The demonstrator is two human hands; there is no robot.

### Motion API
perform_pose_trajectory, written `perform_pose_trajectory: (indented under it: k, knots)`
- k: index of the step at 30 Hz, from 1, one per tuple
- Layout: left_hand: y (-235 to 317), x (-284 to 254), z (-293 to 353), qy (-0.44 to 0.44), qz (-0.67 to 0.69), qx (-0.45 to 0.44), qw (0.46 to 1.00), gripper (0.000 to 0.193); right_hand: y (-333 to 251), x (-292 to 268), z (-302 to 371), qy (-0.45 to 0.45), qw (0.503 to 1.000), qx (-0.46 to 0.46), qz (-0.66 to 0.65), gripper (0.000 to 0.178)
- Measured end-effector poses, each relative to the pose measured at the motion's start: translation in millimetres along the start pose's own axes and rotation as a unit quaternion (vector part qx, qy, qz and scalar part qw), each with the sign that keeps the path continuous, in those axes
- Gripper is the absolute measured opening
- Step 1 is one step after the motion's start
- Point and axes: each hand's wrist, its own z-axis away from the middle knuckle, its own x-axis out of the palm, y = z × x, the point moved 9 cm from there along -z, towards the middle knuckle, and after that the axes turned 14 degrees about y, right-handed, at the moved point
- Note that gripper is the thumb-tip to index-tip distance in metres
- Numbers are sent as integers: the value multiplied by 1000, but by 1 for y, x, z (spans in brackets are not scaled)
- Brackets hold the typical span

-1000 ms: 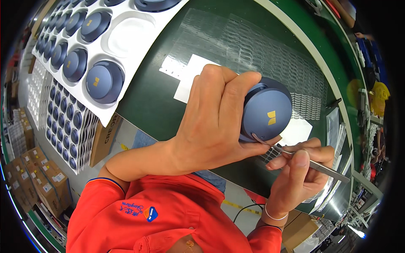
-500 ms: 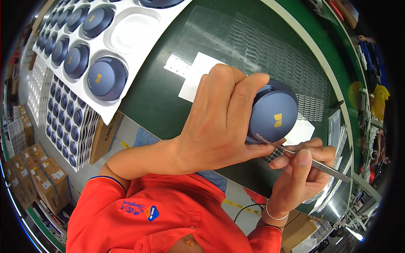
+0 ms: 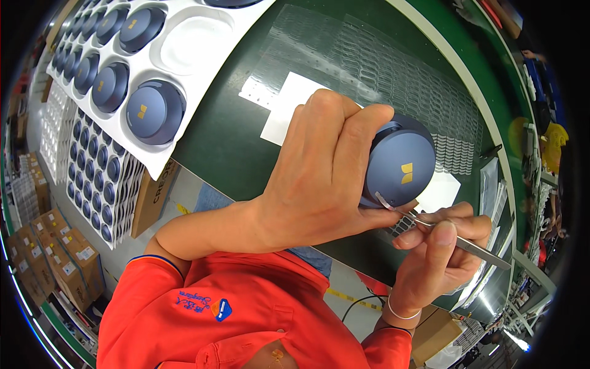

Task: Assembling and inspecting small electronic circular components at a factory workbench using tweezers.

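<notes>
A dark blue round earcup (image 3: 399, 169) with a gold emblem is gripped from its left side by my left hand (image 3: 326, 163), fingers and thumb wrapped round its rim. My right hand (image 3: 445, 243) pinches metal tweezers (image 3: 479, 249) whose tips reach the cup's lower edge, beside my left thumb. A small pale strip (image 3: 385, 200) stands at that edge near the tips. Whether the tweezers grip the strip is too small to tell. Under both hands lie white paper sheets (image 3: 286, 107) and clear sheets with rows of cut-out shapes (image 3: 399, 74).
At the upper left, a white moulded tray (image 3: 200, 80) holds several blue earcups (image 3: 153, 114) in its hollows. Stacked trays of similar cups (image 3: 92, 178) stand below it, near cardboard boxes (image 3: 61, 258). The green table (image 3: 215, 157) has a pale rail along its right side.
The pale strip at the cup's lower edge now stands out more, tilted up and left. The earcup and both hands have shifted only slightly.
</notes>
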Motion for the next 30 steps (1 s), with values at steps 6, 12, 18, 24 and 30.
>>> perform_pose_trajectory:
  k: [6,12,18,24,30]
  knots:
    - [0,-2,0,9,8,3,1000,81,-4,4,1,41,995,-67,55,16]
    - [0,-3,0,-6,-3,11,1000,83,-3,7,-1,32,995,-74,55,15]
    - [0,-2,-1,-16,-3,11,1000,83,-1,6,1,31,996,-70,50,14]
    - [-1,-2,-1,-12,-6,18,1000,81,-2,6,2,-52,996,-64,19,21]
    - [0,-3,1,-13,-48,47,998,82,-30,15,25,-183,926,-315,103,39]
